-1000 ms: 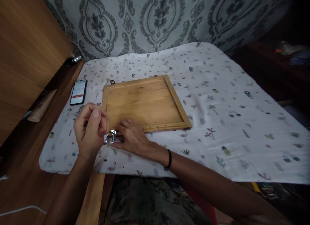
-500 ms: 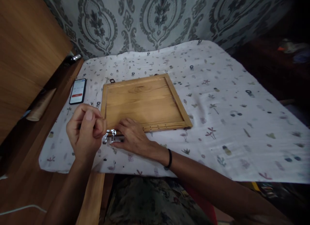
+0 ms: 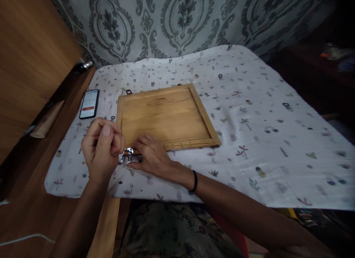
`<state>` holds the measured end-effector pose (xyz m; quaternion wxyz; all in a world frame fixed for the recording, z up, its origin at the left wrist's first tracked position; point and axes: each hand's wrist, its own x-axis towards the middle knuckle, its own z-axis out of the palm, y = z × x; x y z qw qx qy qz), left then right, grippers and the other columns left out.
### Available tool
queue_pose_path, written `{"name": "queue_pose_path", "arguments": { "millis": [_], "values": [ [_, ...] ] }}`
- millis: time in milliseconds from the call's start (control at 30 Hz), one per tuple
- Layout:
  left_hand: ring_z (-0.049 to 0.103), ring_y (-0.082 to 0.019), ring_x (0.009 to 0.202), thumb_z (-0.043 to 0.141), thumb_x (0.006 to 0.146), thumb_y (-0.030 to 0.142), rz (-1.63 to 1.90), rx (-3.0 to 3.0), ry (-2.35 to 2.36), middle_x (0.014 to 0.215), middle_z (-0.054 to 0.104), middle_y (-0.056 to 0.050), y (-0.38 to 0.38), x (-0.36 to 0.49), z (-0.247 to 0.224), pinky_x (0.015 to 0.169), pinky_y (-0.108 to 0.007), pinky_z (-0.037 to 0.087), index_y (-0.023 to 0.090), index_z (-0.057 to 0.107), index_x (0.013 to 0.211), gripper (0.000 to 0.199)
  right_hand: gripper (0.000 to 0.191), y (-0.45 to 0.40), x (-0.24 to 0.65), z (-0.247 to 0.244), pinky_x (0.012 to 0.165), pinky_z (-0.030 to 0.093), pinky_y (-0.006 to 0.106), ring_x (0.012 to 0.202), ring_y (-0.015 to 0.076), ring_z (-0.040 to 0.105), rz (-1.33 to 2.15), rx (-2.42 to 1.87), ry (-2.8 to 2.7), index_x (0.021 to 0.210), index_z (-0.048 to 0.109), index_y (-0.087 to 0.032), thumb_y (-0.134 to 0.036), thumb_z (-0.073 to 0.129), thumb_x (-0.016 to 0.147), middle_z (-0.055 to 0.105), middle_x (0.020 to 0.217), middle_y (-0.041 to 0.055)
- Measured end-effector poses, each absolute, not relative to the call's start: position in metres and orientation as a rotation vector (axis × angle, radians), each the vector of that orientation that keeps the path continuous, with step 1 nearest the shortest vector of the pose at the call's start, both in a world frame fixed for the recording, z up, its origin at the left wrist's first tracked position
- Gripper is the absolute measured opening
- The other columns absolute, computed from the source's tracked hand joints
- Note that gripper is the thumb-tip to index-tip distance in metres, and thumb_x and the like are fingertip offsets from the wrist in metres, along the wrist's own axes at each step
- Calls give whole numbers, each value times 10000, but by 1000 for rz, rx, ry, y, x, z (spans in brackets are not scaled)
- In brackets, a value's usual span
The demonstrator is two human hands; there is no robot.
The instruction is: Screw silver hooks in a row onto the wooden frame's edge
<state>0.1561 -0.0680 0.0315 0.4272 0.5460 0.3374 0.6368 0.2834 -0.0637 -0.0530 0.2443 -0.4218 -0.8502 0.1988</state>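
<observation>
- Since half a second ago, our left hand point(image 3: 101, 150) has shifted slightly right, while our right hand point(image 3: 151, 154) stays about where it was.
- Far left we've got a brown roll point(image 3: 47, 119) lying beside the wooden cabinet point(image 3: 30, 47).
- Next comes the phone point(image 3: 89, 104), screen up with a red button showing, near the white printed cloth's point(image 3: 260, 139) left edge.
- Then our left hand, fingers curled and thumb pressed down on them. Can't tell if we've got anything in there, since the inside is hidden.
- Just right of it sits the shiny metal fitting point(image 3: 129, 151), at the wooden panel's near edge, towards its left corner.
- Our right hand has its fingers on the panel's frame and the thumb lower down, by the fitting. Can't tell if we're really pinching it.
- The wooden panel point(image 3: 163, 115) lies flat on the cloth, with small dark holes along its near edge.
- Furthest right, a black band point(image 3: 195, 181) circles our right wrist.
</observation>
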Motion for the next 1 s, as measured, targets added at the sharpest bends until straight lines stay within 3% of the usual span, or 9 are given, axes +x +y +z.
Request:
{"name": "queue_pose_path", "arguments": {
  "millis": [700,1000],
  "values": [
    [184,-59,367,691,968,378,1569,1392,851,447,298,95,-71,158,30,398,-238,184,211,649,764,267,516,-63,284,-51,879,469,415,998,276,573,565,-1138,-2333,1039,714,-130,-604,792,848,660,1020,110],
    [208,-57,344,668,976,381,1296,1507,745,449,289,99,-57,149,31,370,-207,204,205,684,842,221,517,-64,284,-49,887,467,408,1028,278,569,520,-1159,-2370,1099,713,-133,-571,813,844,670,1070,117]
  ]
}}
